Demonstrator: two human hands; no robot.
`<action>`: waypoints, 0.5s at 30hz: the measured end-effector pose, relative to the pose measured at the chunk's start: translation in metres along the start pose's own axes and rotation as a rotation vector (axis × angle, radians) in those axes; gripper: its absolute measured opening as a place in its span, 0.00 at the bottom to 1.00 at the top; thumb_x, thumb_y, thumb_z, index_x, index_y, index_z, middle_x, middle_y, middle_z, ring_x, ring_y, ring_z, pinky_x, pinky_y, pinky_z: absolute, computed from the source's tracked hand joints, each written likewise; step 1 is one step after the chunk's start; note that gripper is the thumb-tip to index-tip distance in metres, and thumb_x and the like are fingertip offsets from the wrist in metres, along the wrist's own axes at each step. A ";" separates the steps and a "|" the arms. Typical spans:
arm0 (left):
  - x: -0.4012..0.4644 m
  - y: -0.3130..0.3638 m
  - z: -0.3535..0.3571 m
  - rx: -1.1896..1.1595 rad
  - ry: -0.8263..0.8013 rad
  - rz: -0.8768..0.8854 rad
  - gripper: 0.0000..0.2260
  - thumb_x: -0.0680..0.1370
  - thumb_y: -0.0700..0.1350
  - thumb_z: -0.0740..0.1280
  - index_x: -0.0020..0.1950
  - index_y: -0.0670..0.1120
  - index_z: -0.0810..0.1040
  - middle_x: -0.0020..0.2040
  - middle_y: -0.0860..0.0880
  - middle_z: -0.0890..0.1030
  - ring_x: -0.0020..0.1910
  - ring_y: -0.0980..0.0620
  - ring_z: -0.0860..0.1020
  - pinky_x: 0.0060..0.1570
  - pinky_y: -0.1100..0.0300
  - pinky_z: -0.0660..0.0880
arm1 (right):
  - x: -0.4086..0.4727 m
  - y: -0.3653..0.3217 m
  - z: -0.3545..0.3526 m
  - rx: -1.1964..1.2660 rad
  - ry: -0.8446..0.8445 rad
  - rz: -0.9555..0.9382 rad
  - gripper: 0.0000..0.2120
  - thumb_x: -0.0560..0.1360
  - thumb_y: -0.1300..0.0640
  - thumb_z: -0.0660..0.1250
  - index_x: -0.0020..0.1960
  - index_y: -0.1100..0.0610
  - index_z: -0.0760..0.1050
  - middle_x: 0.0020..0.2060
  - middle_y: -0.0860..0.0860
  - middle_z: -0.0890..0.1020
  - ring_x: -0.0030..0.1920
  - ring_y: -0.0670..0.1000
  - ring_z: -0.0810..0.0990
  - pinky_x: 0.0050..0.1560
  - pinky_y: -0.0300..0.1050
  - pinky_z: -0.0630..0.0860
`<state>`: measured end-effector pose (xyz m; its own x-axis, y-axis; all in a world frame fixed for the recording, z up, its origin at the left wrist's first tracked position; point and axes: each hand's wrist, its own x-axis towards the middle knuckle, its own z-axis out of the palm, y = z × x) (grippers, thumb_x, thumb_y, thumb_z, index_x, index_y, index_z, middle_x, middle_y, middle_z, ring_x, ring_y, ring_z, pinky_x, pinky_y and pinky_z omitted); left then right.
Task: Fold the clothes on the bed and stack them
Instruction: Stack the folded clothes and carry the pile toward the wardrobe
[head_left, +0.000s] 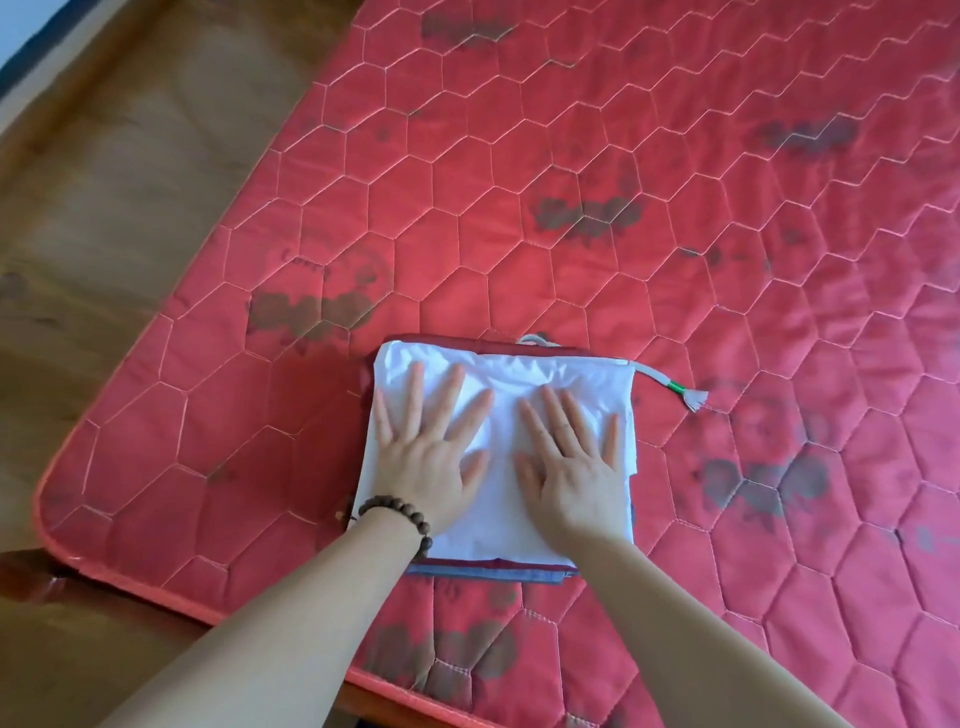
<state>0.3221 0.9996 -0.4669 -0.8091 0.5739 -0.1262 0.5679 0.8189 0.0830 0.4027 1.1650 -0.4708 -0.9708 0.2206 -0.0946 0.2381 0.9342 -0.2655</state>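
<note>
A wooden floor (104, 218) lies along the left of the red quilted mattress (675, 208). Near the mattress's front edge sits a stack of folded clothes (493, 569), a white garment (498, 519) on top. The left hand (428, 462), beaded bracelet (402, 514) at its wrist, presses flat on it, grip spread. Beside it the right hand (574, 467) presses flat likewise, fingers spread. A grey drawstring (670, 387) pokes out at the stack's right corner.
</note>
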 end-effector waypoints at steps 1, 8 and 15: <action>0.001 0.000 0.005 0.001 -0.004 -0.031 0.29 0.74 0.62 0.56 0.75 0.60 0.59 0.79 0.50 0.53 0.76 0.35 0.46 0.66 0.27 0.52 | 0.000 0.001 0.005 -0.030 -0.017 0.026 0.27 0.78 0.44 0.53 0.76 0.46 0.57 0.77 0.45 0.55 0.77 0.48 0.50 0.73 0.62 0.42; 0.006 -0.008 0.014 -0.331 -0.022 -0.402 0.33 0.72 0.69 0.51 0.76 0.64 0.44 0.79 0.44 0.42 0.74 0.30 0.50 0.62 0.31 0.66 | 0.005 0.008 0.012 0.112 -0.016 0.540 0.25 0.81 0.43 0.44 0.76 0.36 0.40 0.77 0.44 0.38 0.77 0.50 0.38 0.72 0.61 0.37; 0.005 -0.006 -0.027 -0.276 0.293 -0.377 0.28 0.77 0.55 0.53 0.76 0.47 0.58 0.77 0.39 0.55 0.76 0.37 0.50 0.69 0.33 0.46 | -0.003 0.013 -0.028 0.142 0.369 0.541 0.28 0.75 0.58 0.54 0.75 0.58 0.60 0.77 0.59 0.55 0.77 0.57 0.49 0.73 0.59 0.38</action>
<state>0.3103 0.9974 -0.4414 -0.9793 0.1859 0.0802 0.2022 0.9159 0.3468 0.4075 1.1840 -0.4469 -0.6541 0.7524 0.0779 0.6711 0.6247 -0.3993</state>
